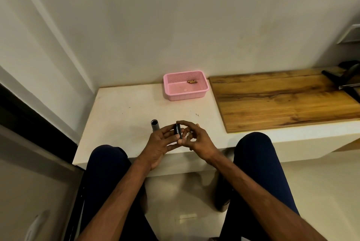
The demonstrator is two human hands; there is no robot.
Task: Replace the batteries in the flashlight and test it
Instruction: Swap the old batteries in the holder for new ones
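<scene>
Head cam is showing me both hands bunching up together over the near edge of the white ledge [120, 108]. The right hand [198, 139] is pinching a black Duracell battery [177, 131] end to end, finger on top and thumb below, so its long axis is running roughly 12 to 6. The left hand [158, 143] is curling round the grey flashlight tube [155, 123], fingertips touching the battery's side. The tube's open mouth is poking out at about 10 o'clock from the battery, just beside it. I'm guessing the battery needs tipping that way to go in. Nothing is sitting between them. Out at 12 o'clock, well apart, a pink basket [169, 92] is holding two copper-coloured batteries [192, 81]. A wooden board [282, 100] is lying off at 2 o'clock.
</scene>
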